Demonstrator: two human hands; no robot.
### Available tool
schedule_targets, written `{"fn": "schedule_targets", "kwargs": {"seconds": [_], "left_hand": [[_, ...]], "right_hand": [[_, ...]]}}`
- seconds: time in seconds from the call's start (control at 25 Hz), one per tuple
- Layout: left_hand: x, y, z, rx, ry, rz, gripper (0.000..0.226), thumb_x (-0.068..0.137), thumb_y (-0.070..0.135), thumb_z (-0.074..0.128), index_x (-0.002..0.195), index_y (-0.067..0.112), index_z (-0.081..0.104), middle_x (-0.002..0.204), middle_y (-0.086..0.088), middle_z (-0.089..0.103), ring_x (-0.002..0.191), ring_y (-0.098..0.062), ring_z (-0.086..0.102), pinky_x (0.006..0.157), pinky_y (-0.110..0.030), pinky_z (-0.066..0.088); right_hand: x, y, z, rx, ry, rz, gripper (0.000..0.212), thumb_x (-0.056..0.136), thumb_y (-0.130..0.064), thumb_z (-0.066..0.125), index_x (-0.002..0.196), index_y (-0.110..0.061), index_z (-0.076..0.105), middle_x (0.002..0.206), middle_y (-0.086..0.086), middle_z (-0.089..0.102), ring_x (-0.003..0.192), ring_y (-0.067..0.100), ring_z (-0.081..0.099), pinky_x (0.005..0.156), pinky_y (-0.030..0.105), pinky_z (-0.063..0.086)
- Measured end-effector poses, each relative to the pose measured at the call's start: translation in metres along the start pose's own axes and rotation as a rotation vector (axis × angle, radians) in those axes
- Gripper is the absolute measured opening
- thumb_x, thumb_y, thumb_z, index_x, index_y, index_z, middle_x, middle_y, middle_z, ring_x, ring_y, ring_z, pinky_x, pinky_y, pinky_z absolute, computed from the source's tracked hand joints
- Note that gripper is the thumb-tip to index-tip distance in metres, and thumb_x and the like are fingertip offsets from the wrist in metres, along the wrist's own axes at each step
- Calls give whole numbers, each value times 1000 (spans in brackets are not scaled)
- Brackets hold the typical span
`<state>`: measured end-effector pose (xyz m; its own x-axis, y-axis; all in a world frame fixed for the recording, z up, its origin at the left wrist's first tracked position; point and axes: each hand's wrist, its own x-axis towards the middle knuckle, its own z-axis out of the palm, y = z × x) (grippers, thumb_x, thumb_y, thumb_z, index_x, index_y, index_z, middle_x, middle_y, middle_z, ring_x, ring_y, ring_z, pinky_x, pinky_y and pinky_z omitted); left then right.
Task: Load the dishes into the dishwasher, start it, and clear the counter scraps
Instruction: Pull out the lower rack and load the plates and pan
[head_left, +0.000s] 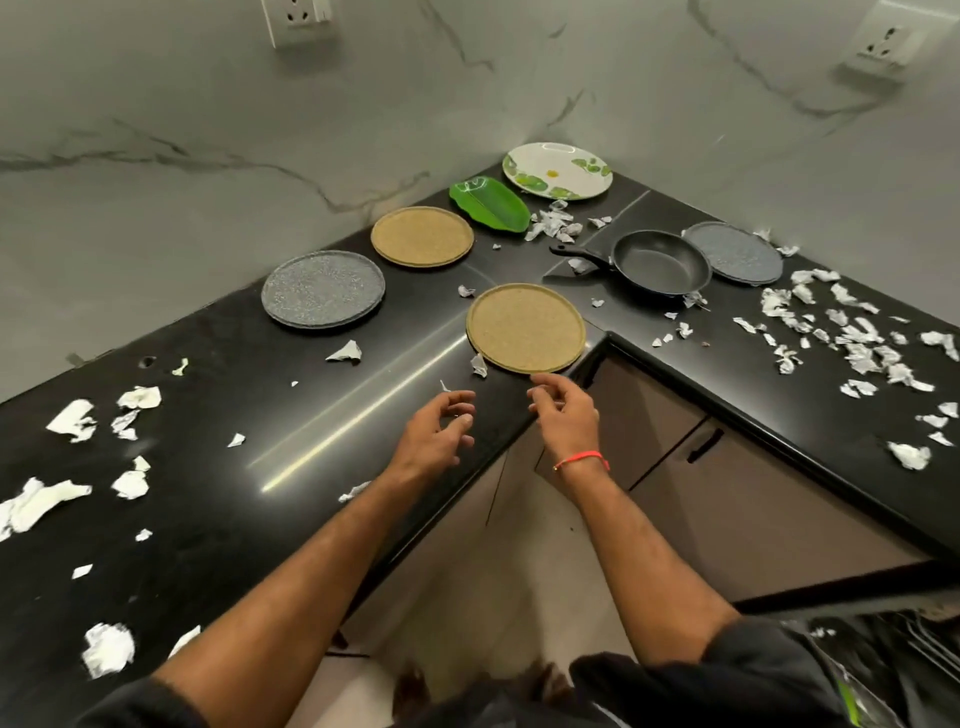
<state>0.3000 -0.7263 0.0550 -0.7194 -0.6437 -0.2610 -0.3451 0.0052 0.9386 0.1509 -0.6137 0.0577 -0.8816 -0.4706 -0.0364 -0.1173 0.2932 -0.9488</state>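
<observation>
Both forearms reach forward from the bottom of the view over the inner corner of an L-shaped black counter (218, 467). The left hand (436, 434) hovers palm down above the counter edge, fingers loosely curled and spread, holding nothing. The right hand (566, 410), with a red thread (582, 460) at the wrist, is held just beside it, its fingers relaxed and slightly bent, also empty; the fingertips seem to stop just short of the nearest plate, though contact is hard to judge from this angle.

That nearest tan plate (525, 327) lies flat at the inner corner, directly ahead of both hands. Farther back on the left run sit a speckled grey plate (323, 289) and a second tan plate (422, 236), well apart from the hands. Beyond them lie a green leaf-shaped dish (491, 203) and a white floral plate (558, 170) in the far corner. On the right run a black frying pan (660, 269) overlaps another grey plate (737, 253).

Torn paper scraps (852, 338) litter both runs of the counter, thickest at the right and at the near left.
</observation>
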Motion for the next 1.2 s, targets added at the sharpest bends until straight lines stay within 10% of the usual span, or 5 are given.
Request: {"fn": "schedule_targets", "kwargs": {"seconds": [0.2, 0.4, 0.96, 1.2], "left_hand": [[53, 8, 13, 97, 34, -79, 31, 101, 23, 55, 132, 31, 59, 127, 8, 59, 104, -15, 65, 86, -41, 60], [114, 20, 28, 96, 145, -82, 30, 101, 27, 57, 130, 31, 61, 126, 9, 61, 105, -15, 64, 87, -45, 59], [136, 20, 45, 44, 192, -96, 32, 101, 23, 56, 127, 41, 57, 124, -4, 63, 97, -9, 66, 61, -18, 50], [101, 35, 14, -141, 172, -31, 69, 97, 36, 63, 155, 25, 27, 146, 1, 49, 108, -21, 67, 74, -44, 63]], "right_hand": [[75, 34, -4, 125, 202, 293, 6, 85, -27, 66, 86, -31, 63, 85, 0, 67, 84, 26, 69, 80, 52, 58], [149, 67, 5, 132, 222, 511, 39, 79, -38, 74, 101, -25, 45, 106, 10, 60, 96, 32, 62, 85, 52, 56], [160, 48, 0, 317, 190, 524, 17, 85, -19, 68, 83, -3, 61, 81, 11, 62, 54, 17, 63, 59, 34, 60], [114, 14, 8, 590, 333, 495, 20, 89, -12, 64, 84, -10, 45, 76, 11, 57, 43, 13, 58, 48, 29, 53]]}}
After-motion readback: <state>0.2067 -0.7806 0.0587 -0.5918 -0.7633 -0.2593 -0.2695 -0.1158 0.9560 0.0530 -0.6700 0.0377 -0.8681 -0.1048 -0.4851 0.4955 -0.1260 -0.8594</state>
